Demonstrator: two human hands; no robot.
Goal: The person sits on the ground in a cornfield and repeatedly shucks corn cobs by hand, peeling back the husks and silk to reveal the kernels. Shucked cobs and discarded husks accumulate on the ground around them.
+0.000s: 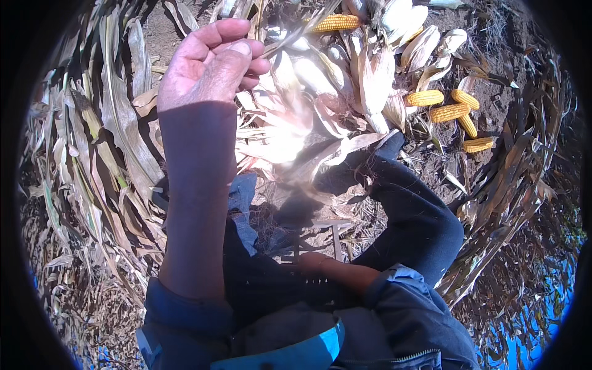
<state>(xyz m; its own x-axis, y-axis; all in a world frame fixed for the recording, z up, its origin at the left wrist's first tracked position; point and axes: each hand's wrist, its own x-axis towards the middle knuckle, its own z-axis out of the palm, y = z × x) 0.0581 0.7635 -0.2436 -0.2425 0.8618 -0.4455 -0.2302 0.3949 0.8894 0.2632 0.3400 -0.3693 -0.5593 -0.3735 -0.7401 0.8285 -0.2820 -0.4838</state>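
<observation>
My left hand [208,62] is raised at the upper left, palm partly turned up, fingers curled and thumb against them. A dry corn leaf [296,37] runs away from its fingertips; whether they pinch it is unclear. Below and right of that hand lie pale corn husks [277,134], partly washed out by glare. My right hand [311,264] is low between my legs, in shadow, against what looks like the frame of a low stool [336,243]. Its fingers are hard to make out, so its grip is hidden.
Several husked yellow corn cobs [449,113] lie on the soil at the right. Another cob [335,23] and husk-covered ears [377,85] are heaped ahead. Dry corn stalks [115,115] lie along the left, with more stalks [513,199] along the right. My bent knee [434,226] juts right.
</observation>
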